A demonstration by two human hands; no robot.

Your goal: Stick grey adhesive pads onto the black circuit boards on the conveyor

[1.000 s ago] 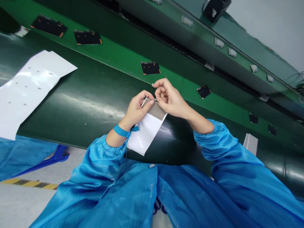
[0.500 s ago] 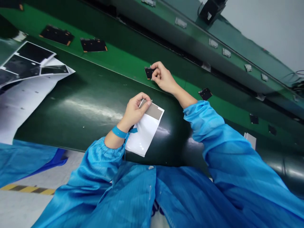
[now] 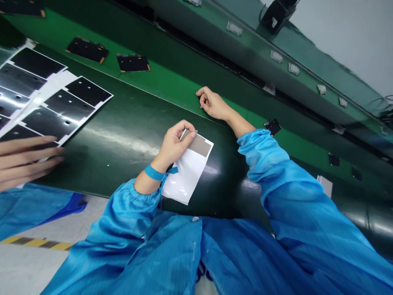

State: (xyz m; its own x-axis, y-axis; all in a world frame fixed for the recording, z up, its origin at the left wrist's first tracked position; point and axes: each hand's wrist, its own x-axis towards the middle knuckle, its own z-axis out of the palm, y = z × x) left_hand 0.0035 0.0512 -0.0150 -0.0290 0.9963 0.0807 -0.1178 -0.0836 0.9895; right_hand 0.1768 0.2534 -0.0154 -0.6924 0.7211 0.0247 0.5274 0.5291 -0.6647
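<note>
The left hand (image 3: 175, 142) pinches a grey-ended white sheet (image 3: 186, 174) mid-frame, long axis slanting upper right to lower left, grey end up. The right hand (image 3: 214, 105) curls at a black board (image 3: 199, 100), grip unclear, beyond the dark green surface (image 3: 129, 159); pale floor (image 3: 33, 266) shows lower left.

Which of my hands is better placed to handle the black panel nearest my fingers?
Probably your right hand: it is right at the black panel, while your left hand pinches the white sheet.

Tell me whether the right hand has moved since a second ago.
Yes: the right hand has moved forward, beyond the table edge, over the green strip.
</note>
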